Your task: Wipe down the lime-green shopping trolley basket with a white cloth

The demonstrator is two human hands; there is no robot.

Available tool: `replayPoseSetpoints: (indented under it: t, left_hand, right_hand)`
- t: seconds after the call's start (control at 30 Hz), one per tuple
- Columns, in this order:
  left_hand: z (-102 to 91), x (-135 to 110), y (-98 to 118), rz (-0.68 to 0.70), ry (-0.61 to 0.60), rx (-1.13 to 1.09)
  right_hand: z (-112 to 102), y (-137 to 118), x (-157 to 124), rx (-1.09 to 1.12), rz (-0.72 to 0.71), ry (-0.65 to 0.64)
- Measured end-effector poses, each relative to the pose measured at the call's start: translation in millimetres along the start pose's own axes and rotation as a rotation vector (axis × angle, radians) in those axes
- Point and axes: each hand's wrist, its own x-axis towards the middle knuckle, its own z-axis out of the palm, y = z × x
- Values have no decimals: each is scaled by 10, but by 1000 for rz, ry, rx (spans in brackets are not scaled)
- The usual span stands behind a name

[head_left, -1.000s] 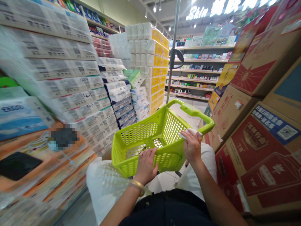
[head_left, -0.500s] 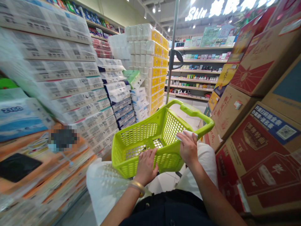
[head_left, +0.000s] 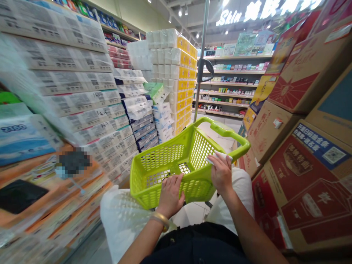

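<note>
A lime green plastic shopping basket (head_left: pixel 154 165) rests tilted on my lap, its handle (head_left: pixel 228 132) raised to the right. My left hand (head_left: pixel 170 194) grips the basket's near rim, fingers curled over the edge; a gold bangle circles that wrist. My right hand (head_left: pixel 221 174) is closed on a folded white cloth (head_left: pixel 220 157) and presses it against the basket's right rim below the handle. The basket holds nothing I can see.
Stacked packs of toilet paper and tissues (head_left: pixel 82 99) rise close on the left. Red and brown cardboard cartons (head_left: pixel 302 157) are stacked close on the right. A metal pole (head_left: pixel 202 62) stands ahead, with cosmetics shelves (head_left: pixel 233 88) behind it. A narrow tiled aisle runs forward.
My right hand with the cloth has slid slightly left and down along the basket's right rim. The left hand keeps its grip on the near rim.
</note>
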Motion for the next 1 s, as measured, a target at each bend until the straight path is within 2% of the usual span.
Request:
replayPoseSetpoints:
  t: [0.07, 0.2, 0.27, 0.33, 0.47, 0.53, 0.7, 0.77, 0.93, 1.0]
  left_hand:
    - [8, 3, 6, -2, 13, 3]
    - [11, 7, 0, 3, 21, 16]
    - [5, 3, -9, 9, 21, 24]
    - [-2, -1, -13, 12, 20, 27]
    - [-3, -4, -3, 5, 14, 7]
    - [2, -2, 4, 0, 14, -6]
    - [0, -2, -2, 3, 17, -1]
    - [-6, -6, -8, 10, 19, 6]
    - [1, -7, 1, 11, 23, -4]
    - [13, -4, 10, 6, 22, -15]
  right_hand:
    - [7, -23, 3, -9, 19, 16]
    - [105, -229, -136, 50, -81, -103]
    - [115, -250, -164, 71, -106, -130]
    - [75, -160, -117, 58, -83, -98]
    - [-36, 105, 50, -20, 16, 45]
    - [-34, 113, 56, -36, 41, 71]
    - [84, -161, -133, 41, -100, -100]
    - [81, -175, -144, 55, -119, -126]
    - [-39, 81, 40, -1, 3, 2]
    - [-39, 93, 53, -15, 43, 32]
